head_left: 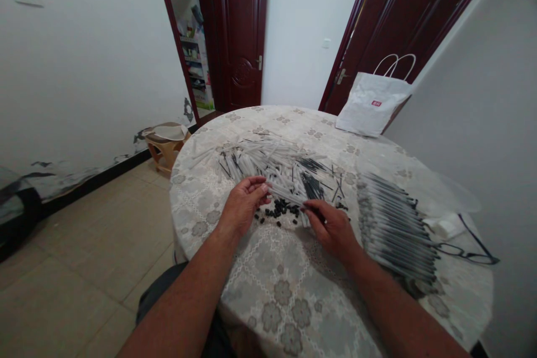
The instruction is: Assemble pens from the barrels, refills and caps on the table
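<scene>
A slim white pen barrel [287,194] spans the gap between my two hands, above the table. My left hand [244,201] pinches its left end between thumb and fingers. At the other end my right hand [331,225] grips it with closed fingertips; a dark bit shows there, too small to make out. Beneath the barrel lie many small black caps [279,210], scattered on the cloth. Just behind sits a loose heap of white pen barrels [251,159], with thin black refills [311,185] at its right side.
Rows of pens with dark tips [396,229] lie on the right side of the round table [289,296], which has a flowered cloth. Eyeglasses [465,254] and clear plastic film [444,184] are beside them. A white paper bag [373,103] stands at the back right. A stool [163,148] is at left.
</scene>
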{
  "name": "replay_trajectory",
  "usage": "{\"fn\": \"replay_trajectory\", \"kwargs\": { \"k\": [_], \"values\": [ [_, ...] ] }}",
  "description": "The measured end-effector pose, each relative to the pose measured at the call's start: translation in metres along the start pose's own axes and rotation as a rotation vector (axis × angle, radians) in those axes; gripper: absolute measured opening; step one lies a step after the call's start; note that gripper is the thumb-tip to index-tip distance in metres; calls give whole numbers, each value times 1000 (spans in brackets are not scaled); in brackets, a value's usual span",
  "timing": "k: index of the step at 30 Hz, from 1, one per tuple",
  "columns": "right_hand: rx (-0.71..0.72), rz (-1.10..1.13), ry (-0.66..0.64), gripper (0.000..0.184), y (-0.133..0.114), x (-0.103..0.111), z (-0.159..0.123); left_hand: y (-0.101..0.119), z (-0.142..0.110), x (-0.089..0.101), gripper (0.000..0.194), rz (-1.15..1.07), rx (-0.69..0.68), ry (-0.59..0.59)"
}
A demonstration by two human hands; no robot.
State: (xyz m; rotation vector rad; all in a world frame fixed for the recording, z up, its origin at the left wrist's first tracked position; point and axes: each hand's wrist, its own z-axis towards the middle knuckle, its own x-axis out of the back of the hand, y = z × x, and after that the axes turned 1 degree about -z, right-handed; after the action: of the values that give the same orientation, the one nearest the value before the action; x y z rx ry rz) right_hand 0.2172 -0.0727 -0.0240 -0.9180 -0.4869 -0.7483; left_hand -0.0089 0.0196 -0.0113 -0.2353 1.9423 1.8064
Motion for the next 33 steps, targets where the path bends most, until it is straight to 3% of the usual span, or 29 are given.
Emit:
{"fn": "replay_trajectory", "kwargs": {
  "k": [4, 9, 14, 17, 23, 26, 29, 33],
  "values": [
    [138, -131, 8, 24, -3, -15, -2, 1, -2, -3, 33, -96, 43, 12],
    [206, -266, 4, 27, -8, -26, -4, -1, -5, -6, 27, -163, 39, 14],
    [206, -176, 21, 28, -16, -23, -4, -1, -6, -10, 24, -143, 28, 10],
    [51, -1, -29, 26, -23, -17, -3, -1, -7, -11, 24, -128, 23, 8],
    [-593, 771, -235, 30, -24, -16, 4, 0, -8, -13, 28, -85, 36, -11],
    [-736, 1011, -308, 36, -24, -17, 8, 1, -7, -13, 30, -61, 33, 3],
    [-658, 927, -354, 31, -27, -14, 13, 0, -6, -14, 33, 7, 13, 7],
    [-273, 419, -275, 14, -39, 0, 17, 0, -13, -17, 37, 232, 42, -191]
  ]
}}
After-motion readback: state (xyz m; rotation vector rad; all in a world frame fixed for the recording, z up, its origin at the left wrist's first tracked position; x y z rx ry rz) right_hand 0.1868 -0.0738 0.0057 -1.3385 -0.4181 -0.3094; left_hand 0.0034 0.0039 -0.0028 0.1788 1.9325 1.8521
